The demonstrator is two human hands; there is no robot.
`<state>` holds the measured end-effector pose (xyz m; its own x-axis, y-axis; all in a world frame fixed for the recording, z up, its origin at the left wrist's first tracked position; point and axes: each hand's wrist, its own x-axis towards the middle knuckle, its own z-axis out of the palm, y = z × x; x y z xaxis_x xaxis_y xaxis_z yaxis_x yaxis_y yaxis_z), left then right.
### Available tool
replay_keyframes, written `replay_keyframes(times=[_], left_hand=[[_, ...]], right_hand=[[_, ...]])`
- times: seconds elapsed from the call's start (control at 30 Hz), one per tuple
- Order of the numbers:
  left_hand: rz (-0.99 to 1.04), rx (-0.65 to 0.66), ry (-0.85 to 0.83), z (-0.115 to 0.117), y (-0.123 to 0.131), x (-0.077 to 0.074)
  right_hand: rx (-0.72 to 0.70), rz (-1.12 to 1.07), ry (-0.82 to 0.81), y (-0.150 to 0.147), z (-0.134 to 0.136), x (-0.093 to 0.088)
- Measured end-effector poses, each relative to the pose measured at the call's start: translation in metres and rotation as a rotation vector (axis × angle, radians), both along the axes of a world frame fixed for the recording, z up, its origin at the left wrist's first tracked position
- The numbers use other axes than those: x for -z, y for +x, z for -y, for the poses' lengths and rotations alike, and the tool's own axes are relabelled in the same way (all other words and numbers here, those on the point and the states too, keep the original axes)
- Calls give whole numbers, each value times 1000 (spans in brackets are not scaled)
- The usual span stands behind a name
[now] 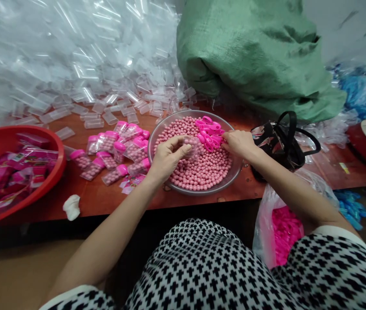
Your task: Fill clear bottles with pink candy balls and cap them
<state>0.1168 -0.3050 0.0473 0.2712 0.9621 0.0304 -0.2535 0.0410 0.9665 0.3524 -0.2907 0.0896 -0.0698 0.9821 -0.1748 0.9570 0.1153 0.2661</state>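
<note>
My left hand (pixel 170 156) is closed around a clear plastic container (pixel 193 147) filled with pink beads, held over a metal bowl (pixel 193 192). Loose pink beads (pixel 198 174) fill the bowl. On top of them lies a heap of bright pink plastic pieces (pixel 209 129) with ring-like loops. At the heap's right edge is my right hand (pixel 237 143), fingers bent down toward the pink pieces; its fingertips are partly hidden, so I cannot make out what they hold. Left of the bowl lie several filled containers (pixel 107 140) with pink caps.
A red basin (pixel 60 165) with pink packets stands at the left. Empty clear containers (pixel 95 116) are piled behind. A green sack (pixel 254 47) rises at the back, and a black handbag (pixel 275 144) sits right of the bowl. Below hangs a plastic bag (pixel 263 232) of pink pieces.
</note>
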Motion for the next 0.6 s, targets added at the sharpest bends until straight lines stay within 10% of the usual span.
replay_keyframes(times=[0.23,0.6], left_hand=[[26,16,-13,1,2,-2],[221,167,-124,3,1,-9]], right_hand=[[34,-77,80,6,6,-8],[-296,-1053,-239,-14,24,-13]])
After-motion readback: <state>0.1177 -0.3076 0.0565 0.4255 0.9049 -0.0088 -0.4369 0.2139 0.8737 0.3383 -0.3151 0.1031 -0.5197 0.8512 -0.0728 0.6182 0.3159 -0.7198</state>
